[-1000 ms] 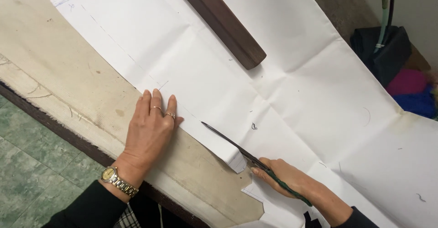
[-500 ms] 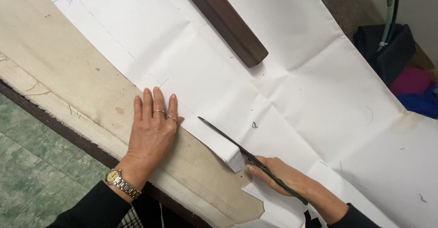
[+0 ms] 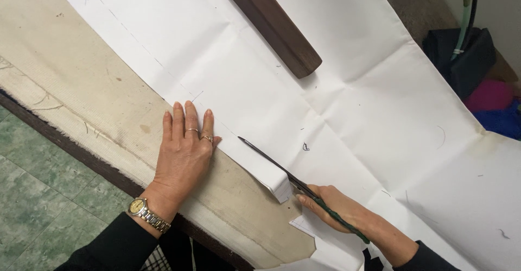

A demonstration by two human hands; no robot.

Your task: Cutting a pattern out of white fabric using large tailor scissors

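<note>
the right hand (image 3: 334, 208) is sitting nearest the camera at the lower edge, its fingers clamped on the dark green handles of a pair of scissors (image 3: 282, 176). the blades are lying partly apart, pointing up and to the left, with the tip resting on the paper just beside the left hand. the scissors are working along the lower edge of a large white paper sheet (image 3: 347, 103), and a narrow cut strip (image 3: 274, 181) is curling upward right against the blades. a small offcut of white paper is lying just under the right wrist.

the left hand (image 3: 184, 151) is lying flat, palm down, fingers together and extended, gripping nothing. the fingertips are pressing on the paper's lower edge while the palm is resting on the bare worktop (image 3: 70, 81). two rings are showing on the fingers, and a metal wristwatch (image 3: 145, 212) is sitting at the cuff of a dark sleeve.

the worktop is showing a beige, stained covering with a frayed edge, and a green tiled floor (image 3: 38, 206) is showing beyond it on the left.

further off, a dark wooden bar (image 3: 274, 24) is lying on the paper, angled from the top edge down toward the centre. a faint dashed line is running along the paper near its left border. at the far right, dark, pink and blue items (image 3: 488, 86) are sitting beyond the worktop; their kind cannot be told.
</note>
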